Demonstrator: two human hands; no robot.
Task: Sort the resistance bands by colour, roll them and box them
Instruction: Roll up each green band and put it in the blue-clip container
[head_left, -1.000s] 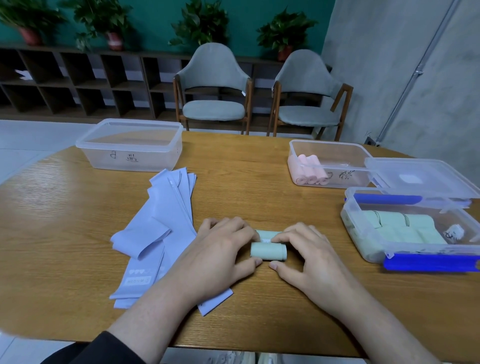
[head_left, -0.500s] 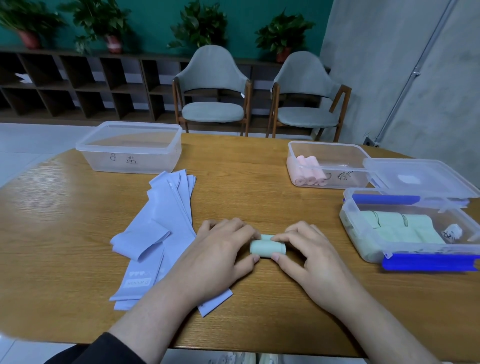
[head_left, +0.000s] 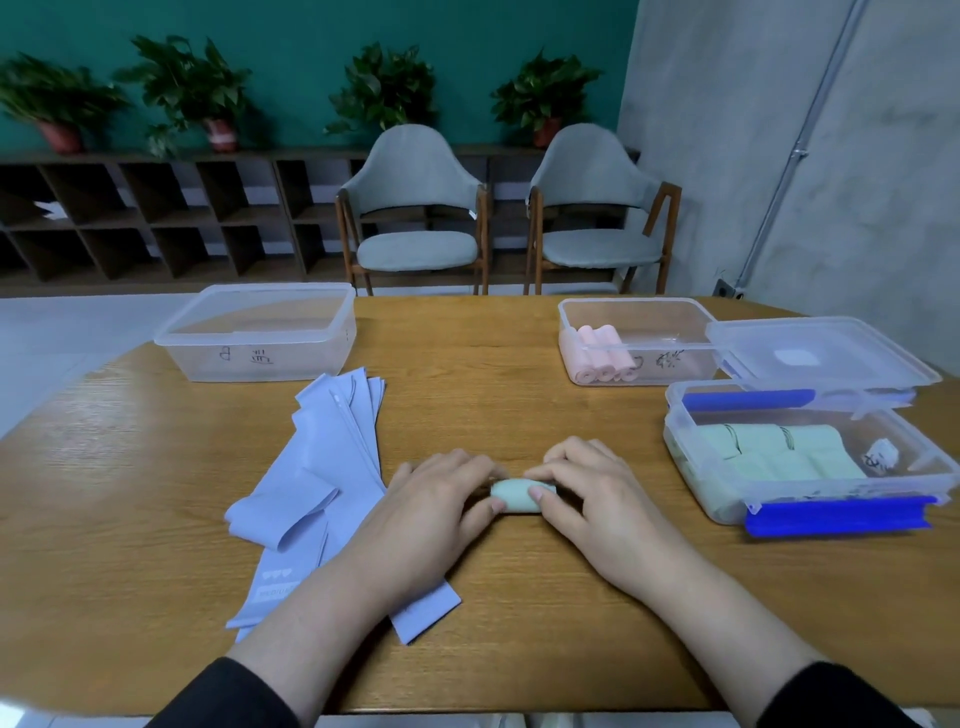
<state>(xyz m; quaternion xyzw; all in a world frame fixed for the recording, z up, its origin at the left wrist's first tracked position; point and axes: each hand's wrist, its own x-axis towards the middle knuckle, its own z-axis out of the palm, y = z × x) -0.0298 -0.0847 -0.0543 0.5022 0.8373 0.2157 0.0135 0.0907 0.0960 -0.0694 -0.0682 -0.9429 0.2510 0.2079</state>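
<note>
At the near middle of the wooden bench (head_left: 519, 597), both hands had their grip on a small rolled green band (head_left: 515, 496): the left hand (head_left: 431, 512) pinched its left end between fingers and thumb, and the right hand (head_left: 592, 506) pinched its right end the same way. Just left of the left hand lay a loose pile of flat lilac bands (head_left: 322, 483), partly under that forearm. To the right stood a clear box with blue clips (head_left: 810, 514) holding rolled green bands (head_left: 769, 452). Behind it sat a loose lid (head_left: 821, 353) and a clear box (head_left: 639, 317) with pink rolls (head_left: 602, 356). Far left stood another clear box (head_left: 260, 332).
</note>
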